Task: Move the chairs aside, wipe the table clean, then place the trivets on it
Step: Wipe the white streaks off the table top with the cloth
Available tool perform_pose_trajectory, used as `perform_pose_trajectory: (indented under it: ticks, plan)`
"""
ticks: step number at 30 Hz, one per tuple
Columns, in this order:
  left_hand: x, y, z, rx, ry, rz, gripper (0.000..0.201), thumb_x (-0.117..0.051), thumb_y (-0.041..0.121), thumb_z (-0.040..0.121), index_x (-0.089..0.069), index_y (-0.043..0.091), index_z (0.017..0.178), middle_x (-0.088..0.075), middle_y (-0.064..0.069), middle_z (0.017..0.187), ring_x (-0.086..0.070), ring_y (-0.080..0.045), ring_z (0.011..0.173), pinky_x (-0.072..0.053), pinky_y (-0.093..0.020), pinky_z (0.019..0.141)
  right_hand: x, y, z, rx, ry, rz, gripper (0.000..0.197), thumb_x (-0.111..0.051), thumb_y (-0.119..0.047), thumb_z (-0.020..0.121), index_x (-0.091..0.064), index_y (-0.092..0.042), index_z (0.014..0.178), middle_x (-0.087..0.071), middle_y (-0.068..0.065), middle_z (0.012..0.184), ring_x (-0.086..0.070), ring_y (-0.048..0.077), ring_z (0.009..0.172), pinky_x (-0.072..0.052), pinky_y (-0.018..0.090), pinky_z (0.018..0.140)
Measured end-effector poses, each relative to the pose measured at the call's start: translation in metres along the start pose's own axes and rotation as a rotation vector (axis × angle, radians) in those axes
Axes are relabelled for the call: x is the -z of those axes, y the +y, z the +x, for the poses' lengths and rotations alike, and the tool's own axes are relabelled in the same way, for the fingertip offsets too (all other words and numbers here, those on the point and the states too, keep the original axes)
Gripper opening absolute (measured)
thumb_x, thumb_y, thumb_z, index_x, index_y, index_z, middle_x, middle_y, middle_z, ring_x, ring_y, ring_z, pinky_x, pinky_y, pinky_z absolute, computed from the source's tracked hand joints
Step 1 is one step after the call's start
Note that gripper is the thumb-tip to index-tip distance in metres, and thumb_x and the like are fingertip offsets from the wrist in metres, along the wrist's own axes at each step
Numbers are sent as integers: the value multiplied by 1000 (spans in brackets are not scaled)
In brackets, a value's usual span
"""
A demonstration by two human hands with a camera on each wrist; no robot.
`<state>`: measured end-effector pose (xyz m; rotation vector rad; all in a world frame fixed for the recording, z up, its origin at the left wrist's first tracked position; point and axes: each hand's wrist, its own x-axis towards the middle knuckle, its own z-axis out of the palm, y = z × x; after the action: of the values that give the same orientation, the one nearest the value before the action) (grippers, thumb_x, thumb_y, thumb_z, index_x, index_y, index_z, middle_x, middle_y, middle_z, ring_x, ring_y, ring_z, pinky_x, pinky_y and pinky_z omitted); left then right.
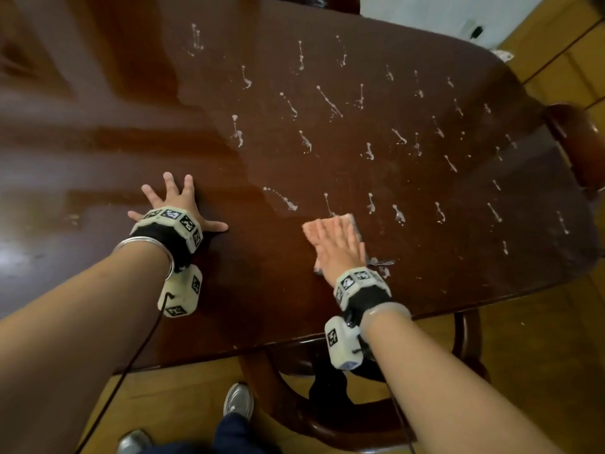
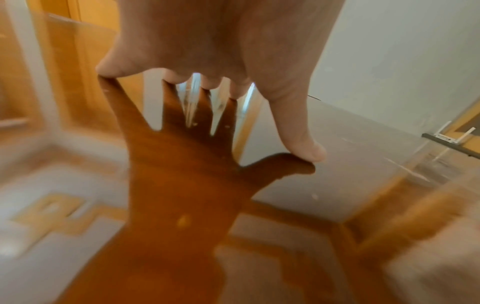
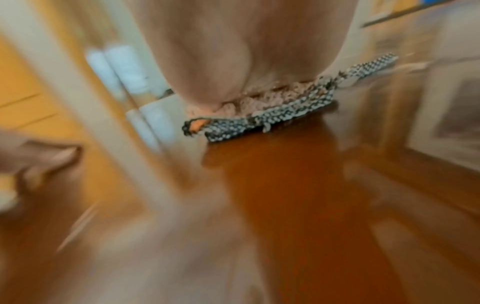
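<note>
Near front edge of worktop (image 1: 327, 60): right hand (image 1: 340, 250) flat, fingers straight, pressing cloth (image 1: 311, 229) on dark wood. Left hand (image 1: 176, 204) splayed flat beside. White streaks (image 1: 327, 99) toward right end. Chair (image 1: 579, 142) at right end.

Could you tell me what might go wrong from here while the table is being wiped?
The white streaks cover most of the table ahead of the cloth, so one pass from the right hand may only smear them. The left hand is pressing flat on the glossy part, which may leave prints. A chair stands close to the far end and may block reach there.
</note>
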<state>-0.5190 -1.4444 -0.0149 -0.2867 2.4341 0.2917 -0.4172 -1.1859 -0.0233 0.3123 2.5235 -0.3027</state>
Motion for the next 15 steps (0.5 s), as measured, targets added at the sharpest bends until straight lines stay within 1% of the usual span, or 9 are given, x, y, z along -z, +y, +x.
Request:
perform_pose_trajectory:
  ticks: [1, 3, 5, 6, 9, 11, 12, 13, 15]
  plan:
    - [3, 3, 4, 2, 2, 5, 129, -78, 63, 58, 7, 33, 150, 21, 4, 157, 16, -40, 142, -11, -74, 104, 9, 2, 14, -51, -3, 40, 56, -19, -28, 104, 11, -43, 149, 26, -7, 157, 23, 22, 145, 9, 48, 118]
    - [7, 9, 11, 7, 3, 17, 133, -80, 60, 56, 9, 33, 150, 22, 2, 157, 16, -44, 141, -13, -74, 104, 25, -6, 43, -120, 18, 60, 61, -23, -20, 103, 10, -39, 151, 25, 0, 158, 22, 28, 145, 7, 52, 118]
    - [8, 12, 16, 16, 0, 24, 136, -82, 59, 53, 11, 33, 149, 23, 1, 156, 17, -46, 140, -15, -74, 103, 34, -27, 65, -136, 46, 70, 67, -29, -14, 101, 8, -39, 151, 24, 3, 159, 23, 33, 144, 6, 55, 117]
    - [9, 13, 18, 21, -3, 27, 137, -83, 58, 53, 12, 34, 149, 24, 1, 156, 17, -47, 140, -15, -74, 103, 36, -39, 69, -108, 51, 68, 69, -31, -14, 100, 7, -40, 151, 25, 2, 158, 24, 33, 144, 8, 55, 116]
    - [10, 12, 21, 24, -17, 23, 139, -83, 58, 51, 13, 35, 149, 25, 3, 155, 18, -47, 140, -16, -74, 103, 27, -56, 58, 97, 29, -55, 66, -30, -20, 101, 10, -41, 150, 28, -5, 157, 27, 26, 143, 12, 49, 115]
    - [12, 10, 20, 11, -27, 32, 139, -83, 60, 50, 14, 37, 148, 26, 4, 155, 18, -46, 140, -16, -74, 103, 19, -36, 52, 194, 5, -152, 58, -20, -33, 103, 14, -45, 148, 29, -13, 155, 27, 17, 143, 11, 43, 118]
    - [12, 9, 18, 9, -33, 34, 139, -82, 61, 50, 14, 37, 148, 26, 5, 155, 18, -45, 140, -16, -74, 102, 18, -20, 50, 195, -15, -171, 54, -15, -38, 103, 16, -47, 147, 30, -15, 154, 27, 14, 143, 10, 41, 119]
    - [12, 8, 16, 7, -36, 32, 139, -82, 62, 50, 14, 38, 148, 26, 6, 155, 18, -44, 140, -16, -75, 102, 20, -5, 51, 158, -31, -165, 53, -11, -41, 102, 17, -48, 146, 30, -15, 154, 27, 14, 143, 8, 42, 119]
    - [13, 8, 14, 1, -34, 27, 137, -82, 61, 52, 14, 38, 148, 27, 7, 155, 18, -42, 141, -15, -76, 101, 32, 10, 59, 20, -27, -127, 54, -10, -38, 101, 19, -47, 145, 29, -9, 156, 27, 19, 143, 6, 47, 119]
